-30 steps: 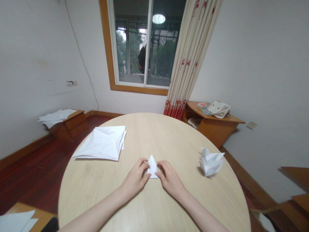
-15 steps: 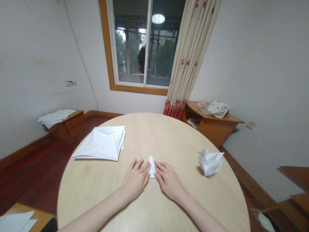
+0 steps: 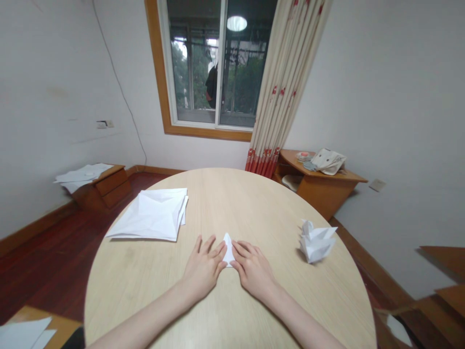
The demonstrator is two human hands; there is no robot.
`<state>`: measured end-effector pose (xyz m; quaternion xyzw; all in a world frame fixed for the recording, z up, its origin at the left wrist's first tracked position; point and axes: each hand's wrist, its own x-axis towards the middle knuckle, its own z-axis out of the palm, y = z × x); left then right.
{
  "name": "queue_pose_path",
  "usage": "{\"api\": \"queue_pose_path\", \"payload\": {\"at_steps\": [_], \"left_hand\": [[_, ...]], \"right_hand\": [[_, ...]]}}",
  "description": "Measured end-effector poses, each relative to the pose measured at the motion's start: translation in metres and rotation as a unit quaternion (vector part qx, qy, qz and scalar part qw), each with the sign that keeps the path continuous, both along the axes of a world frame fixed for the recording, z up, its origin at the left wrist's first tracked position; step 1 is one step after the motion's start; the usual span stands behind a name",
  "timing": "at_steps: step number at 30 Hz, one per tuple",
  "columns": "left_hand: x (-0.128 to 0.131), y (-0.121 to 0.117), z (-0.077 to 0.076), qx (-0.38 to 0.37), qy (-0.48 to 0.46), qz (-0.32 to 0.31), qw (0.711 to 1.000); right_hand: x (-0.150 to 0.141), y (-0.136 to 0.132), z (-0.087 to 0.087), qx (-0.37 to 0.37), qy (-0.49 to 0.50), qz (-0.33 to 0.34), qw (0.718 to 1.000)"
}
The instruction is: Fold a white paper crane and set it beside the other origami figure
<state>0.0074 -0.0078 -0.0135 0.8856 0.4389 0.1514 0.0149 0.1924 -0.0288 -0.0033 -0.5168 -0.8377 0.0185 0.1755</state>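
A small white folded paper piece (image 3: 228, 248) with a pointed top lies flat on the round wooden table (image 3: 232, 203), near me. My left hand (image 3: 204, 264) lies flat with fingers stretched out, its fingertips pressing the paper's left edge. My right hand (image 3: 251, 269) lies flat the same way, fingertips pressing the right edge. Most of the paper's lower part is hidden between the two hands.
A stack of creased white paper sheets (image 3: 150, 214) lies on the table's left. A finished folded paper figure (image 3: 317, 241) stands at the right. Low wooden cabinets (image 3: 98, 182) with papers and a corner shelf (image 3: 319, 182) flank the table; a window and curtain lie behind.
Both hands went from curled, pinching the raised paper, to lying flat with fingers stretched, pressing the paper down on the table. The view shifted slightly.
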Motion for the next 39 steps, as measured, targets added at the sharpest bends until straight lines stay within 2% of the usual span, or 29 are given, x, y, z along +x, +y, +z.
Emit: {"api": "queue_pose_path", "payload": {"at_steps": [8,17,22,32,35,39], "left_hand": [[-0.009,0.006,0.006,-0.001,-0.034,-0.066,0.997],[-0.006,0.005,0.012,0.024,-0.057,-0.068,0.996],[-0.006,0.005,0.014,0.011,-0.059,-0.059,0.996],[-0.005,0.003,0.011,0.004,-0.071,-0.063,0.995],[-0.005,0.004,0.012,-0.015,-0.105,-0.054,0.993],[-0.005,0.003,0.011,-0.057,-0.229,-0.019,0.972]], "right_hand": [[0.002,0.001,-0.002,0.017,0.065,0.004,0.998],[0.005,0.006,-0.006,0.009,0.165,-0.019,0.986],[0.005,0.006,-0.005,0.02,0.197,-0.05,0.979],[0.003,0.006,-0.004,-0.016,0.255,-0.038,0.966],[0.004,0.006,-0.004,-0.02,0.273,-0.042,0.961],[0.004,0.004,-0.002,-0.028,0.286,-0.049,0.956]]}}
